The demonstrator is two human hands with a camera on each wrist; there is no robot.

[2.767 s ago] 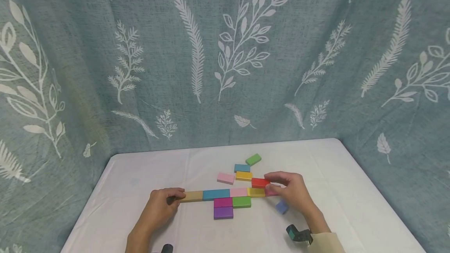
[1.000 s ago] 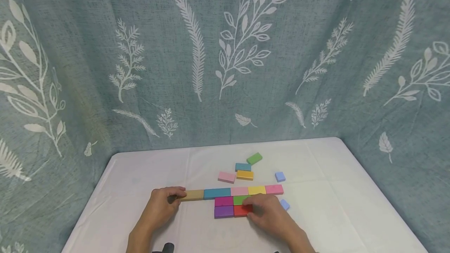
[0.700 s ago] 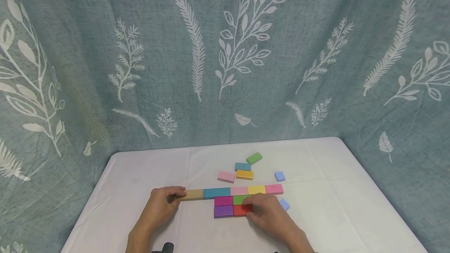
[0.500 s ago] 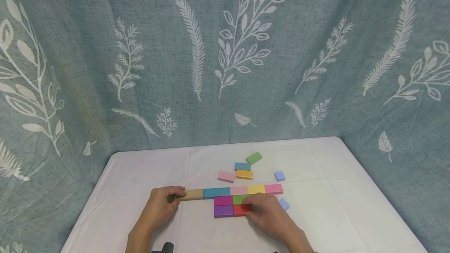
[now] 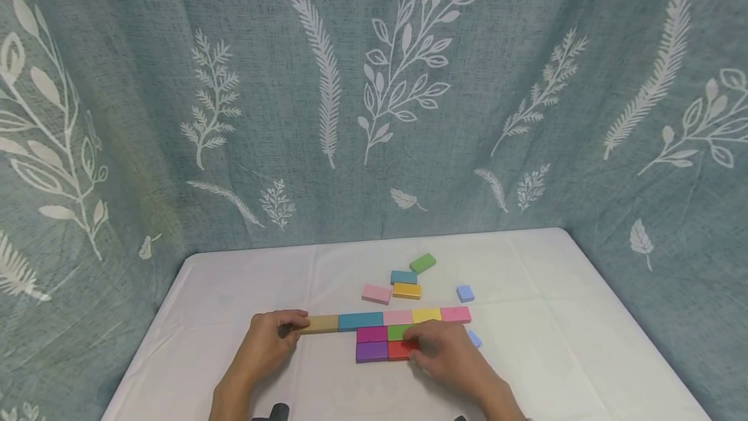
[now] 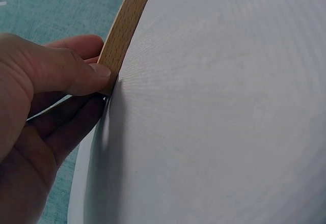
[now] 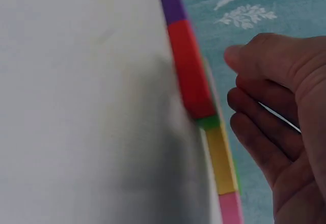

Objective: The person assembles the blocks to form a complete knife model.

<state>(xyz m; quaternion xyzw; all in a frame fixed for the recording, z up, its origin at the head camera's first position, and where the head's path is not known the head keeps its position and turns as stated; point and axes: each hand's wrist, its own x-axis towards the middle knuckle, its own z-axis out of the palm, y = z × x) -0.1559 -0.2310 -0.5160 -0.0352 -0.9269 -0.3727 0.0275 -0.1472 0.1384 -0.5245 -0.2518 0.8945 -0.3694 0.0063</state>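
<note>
My left hand (image 5: 270,343) pinches the left end of a tan wooden block (image 6: 125,30) between thumb and fingers. From that block a row runs right: a teal block (image 5: 360,321), a light pink block (image 5: 397,318), a yellow block (image 5: 426,316) and a pink block (image 5: 455,314). In front of the row lie a magenta block (image 5: 371,334) and a green block (image 5: 398,332), then a purple block (image 5: 371,351) and a red block (image 5: 399,350). Beside the red block is my right hand (image 5: 447,356); in the right wrist view its loosely bent fingers stand apart from the red block.
Loose blocks lie behind the row: pink (image 5: 376,294), orange-yellow (image 5: 406,290), teal (image 5: 404,277), green (image 5: 423,263) and light blue (image 5: 465,293). Another light blue block (image 5: 474,339) is partly hidden by my right hand. A leaf-patterned cloth (image 5: 374,115) hangs behind the white table (image 5: 245,284).
The red block moved from behind the row to the purple block's right side, carried by my right hand. That hand has since let go and lifted slightly. My left hand stayed put.
</note>
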